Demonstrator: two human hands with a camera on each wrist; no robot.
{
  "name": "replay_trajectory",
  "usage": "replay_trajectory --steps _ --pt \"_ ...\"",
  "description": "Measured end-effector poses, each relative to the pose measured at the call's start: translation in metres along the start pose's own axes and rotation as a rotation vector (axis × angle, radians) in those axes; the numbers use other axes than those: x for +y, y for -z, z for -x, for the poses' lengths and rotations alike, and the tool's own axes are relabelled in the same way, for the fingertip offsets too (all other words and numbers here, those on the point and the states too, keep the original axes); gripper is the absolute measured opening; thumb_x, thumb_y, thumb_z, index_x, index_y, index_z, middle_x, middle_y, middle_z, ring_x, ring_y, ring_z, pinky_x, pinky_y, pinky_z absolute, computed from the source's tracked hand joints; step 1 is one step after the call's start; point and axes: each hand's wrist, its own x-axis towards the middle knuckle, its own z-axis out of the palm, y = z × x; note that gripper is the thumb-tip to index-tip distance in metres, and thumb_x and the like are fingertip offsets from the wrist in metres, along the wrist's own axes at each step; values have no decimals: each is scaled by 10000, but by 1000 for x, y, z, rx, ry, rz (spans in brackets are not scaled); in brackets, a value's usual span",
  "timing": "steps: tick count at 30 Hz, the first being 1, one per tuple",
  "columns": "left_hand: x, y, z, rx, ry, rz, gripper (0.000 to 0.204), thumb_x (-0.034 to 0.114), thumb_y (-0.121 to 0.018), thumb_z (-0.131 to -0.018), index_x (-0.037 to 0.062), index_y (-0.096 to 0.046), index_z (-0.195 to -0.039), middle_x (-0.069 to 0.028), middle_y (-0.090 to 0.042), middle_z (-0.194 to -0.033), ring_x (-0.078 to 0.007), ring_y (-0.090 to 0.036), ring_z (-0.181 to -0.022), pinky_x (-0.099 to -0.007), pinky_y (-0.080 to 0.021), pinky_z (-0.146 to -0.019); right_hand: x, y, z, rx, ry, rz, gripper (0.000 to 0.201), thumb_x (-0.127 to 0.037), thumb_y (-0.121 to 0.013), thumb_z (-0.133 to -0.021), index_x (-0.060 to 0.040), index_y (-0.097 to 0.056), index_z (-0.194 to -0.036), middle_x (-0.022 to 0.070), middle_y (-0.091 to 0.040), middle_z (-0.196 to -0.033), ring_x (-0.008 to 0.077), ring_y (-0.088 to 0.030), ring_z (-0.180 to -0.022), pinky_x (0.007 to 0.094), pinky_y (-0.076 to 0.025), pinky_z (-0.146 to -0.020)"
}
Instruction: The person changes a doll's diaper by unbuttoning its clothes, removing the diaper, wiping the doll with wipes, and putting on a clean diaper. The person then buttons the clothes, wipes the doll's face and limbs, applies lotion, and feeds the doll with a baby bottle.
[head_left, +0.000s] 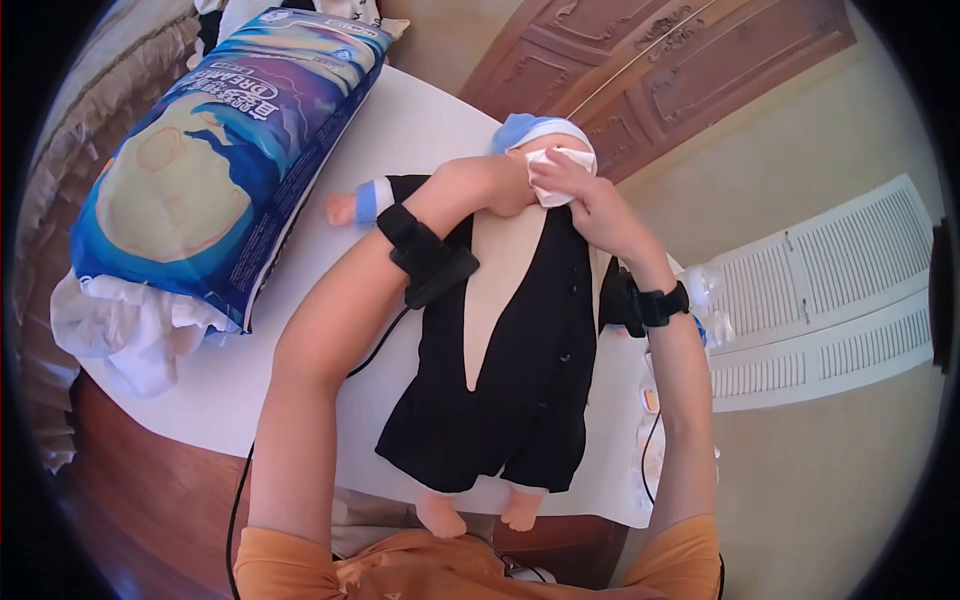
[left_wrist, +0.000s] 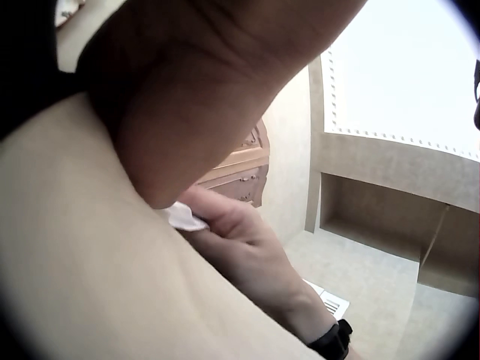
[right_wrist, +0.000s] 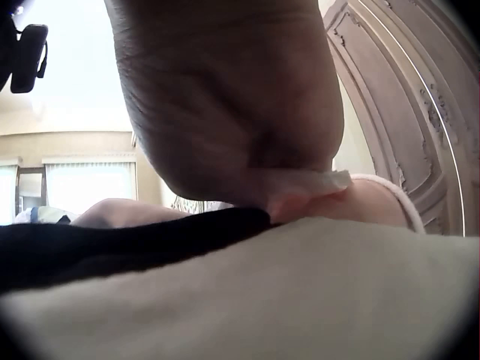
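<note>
Along the left edge of the table (head_left: pixel 310 400), up toward its far corner, lay a large blue printed pack (head_left: pixel 250 110), with crumpled white material (head_left: pixel 115 325) spilling from its near end. That position left the middle free for the doll (head_left: pixel 500 330), which lay lengthwise on its back, its head near the far edge and its feet at the near edge; so laid, its head was within reach of both arms. It wore a blue-and-white cap (head_left: pixel 520 130) and a black garment (head_left: pixel 540 350) with a cream front.

The left hand (head_left: pixel 500 185) was bent in at the doll's neck and chin, just beside the white cloth (head_left: pixel 545 192), perhaps to steady the head. Its fingers were hidden, so how far its grip was open, or whether it had hold of anything, I could not tell.

From the right, the right hand (head_left: pixel 600 215) pinched the cloth between thumb and fingers, its grip nearly closed, with fingertips over the cloth at the lower face; this seemed to keep the thin folds bunched and against the doll. Beyond the right forearm, a clear bottle (head_left: pixel 705 285) was beside the right edge.
</note>
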Motion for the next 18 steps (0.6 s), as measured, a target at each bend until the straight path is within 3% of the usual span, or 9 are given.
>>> replay_trajectory --steps 1,5,7,8,10,11,12,14,18 --pt "-1 -2 0 34 39 60 424 332 -427 -837 -36 -536 -1017 -242 -556 -988 -359 -553 -888 -397 -427 -784 1 1 7 -70 14 15 493 156 -342 -698 -51 -530 -1105 82 -500 -1183 271 -387 -1182 330 -262 -1001" --pt "5 8 9 33 139 78 422 341 -444 -818 -41 -574 -943 -219 -587 -921 -343 -568 -847 -397 -434 -760 6 9 25 -70 -23 -8 496 165 -331 -702 -41 -525 -1109 112 -500 -1174 261 -424 -1150 320 -285 -989" --pt "3 20 16 -8 175 45 433 357 -454 -808 -39 -584 -927 -214 -595 -888 -341 -573 -831 -393 -437 -745 5 15 25 104 -182 -160 408 104 -431 -696 -30 -541 -1065 179 -510 -1110 305 -492 -1044 321 -380 -892" --pt "4 25 19 -57 206 13 444 373 -464 -798 -37 -593 -910 -210 -603 -854 -339 -578 -815 -390 -439 -730 6 16 20 109 -184 -158 408 104 -431 -696 -30 -541 -1065 179 -510 -1110 305 -492 -1044 321 -380 -892" --pt "3 31 25 -74 211 -34 456 394 -477 -785 -35 -603 -875 -208 -605 -835 -337 -581 -801 -384 -441 -719 -2 16 -5 312 -45 -120 379 80 -458 -700 -9 -534 -1061 194 -525 -1062 321 -522 -973 319 -425 -816" --pt "3 33 26 -84 228 -80 469 414 -490 -772 -34 -612 -839 -207 -608 -817 -335 -585 -788 -379 -442 -708 -8 15 -19 361 55 -60 269 16 -515 -693 12 -570 -957 182 -551 -996 328 -525 -925 334 -429 -785" --pt "1 32 26 -88 226 -88 469 414 -490 -772 -34 -612 -839 -207 -608 -817 -335 -585 -788 -379 -442 -708 -10 12 -31 370 54 -62 269 16 -515 -693 12 -570 -957 182 -551 -996 328 -525 -925 334 -429 -785" --pt "-7 28 25 -32 223 -45 486 435 -517 -751 -38 -613 -803 -205 -608 -811 -328 -587 -787 -374 -445 -700 -13 7 -51 -49 2 246 165 -32 -529 -683 16 -579 -833 157 -566 -950 330 -524 -889 375 -407 -808" --pt "-5 30 27 -27 216 -43 488 437 -532 -742 -42 -613 -794 -200 -612 -804 -324 -590 -783 -372 -447 -697 2 -23 -60 -237 -157 426 114 -52 -521 -669 -3 -570 -759 135 -568 -936 319 -515 -894 419 -371 -837"
